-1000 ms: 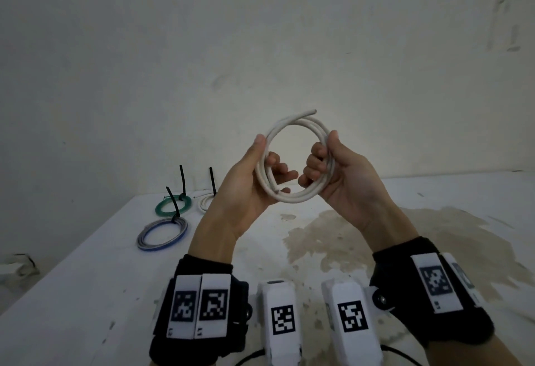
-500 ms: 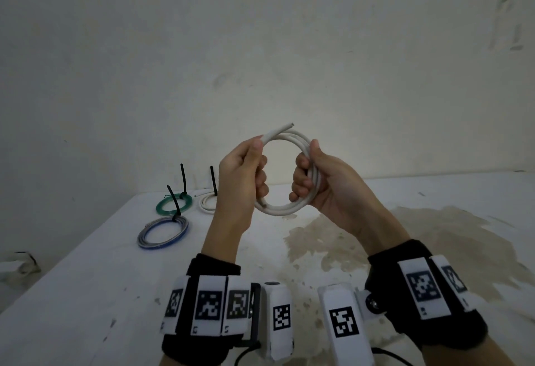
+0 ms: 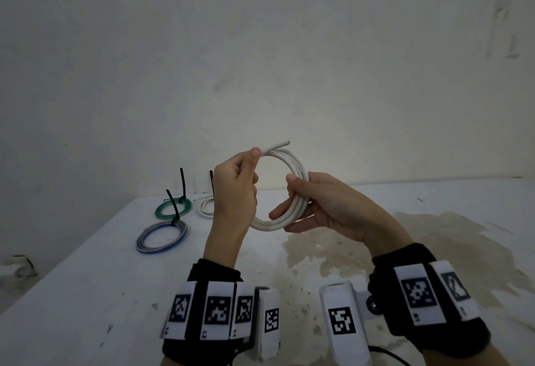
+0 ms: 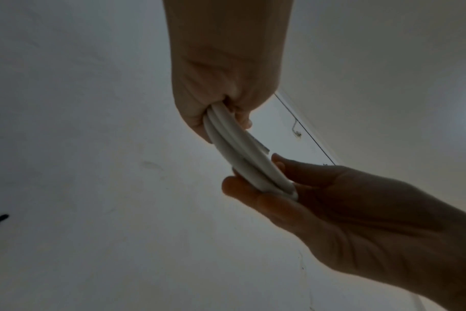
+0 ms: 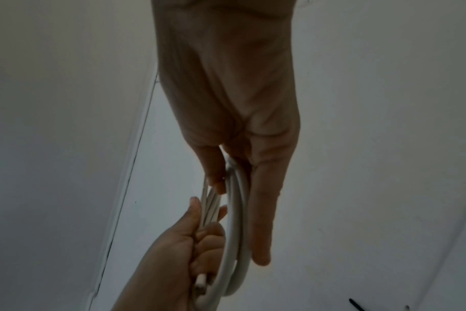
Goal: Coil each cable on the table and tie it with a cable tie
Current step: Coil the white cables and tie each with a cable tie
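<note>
White cable (image 3: 285, 192): coiled in several loops, held in the air above the table (image 3: 86, 293), between both hands.
Reason for hold: probably to keep the loops stacked until a tie goes on.
Facing: ring upright, face toward the camera; free end (image 3: 279, 145) pointing up and right.
Left hand (image 3: 234, 192): fingers curled tight round the coil's left side, thumb up by the free end.
Right hand (image 3: 327, 206): thumb pinching the right side against nearly straight fingers.
Far left: three coils already tied, green coil (image 3: 172, 208), blue-grey coil (image 3: 162, 236), white coil (image 3: 206, 206).

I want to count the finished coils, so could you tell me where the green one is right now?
In the head view the green coil lies on the table's far left, near the wall, between the blue-grey coil in front and a white coil on its right.
</note>
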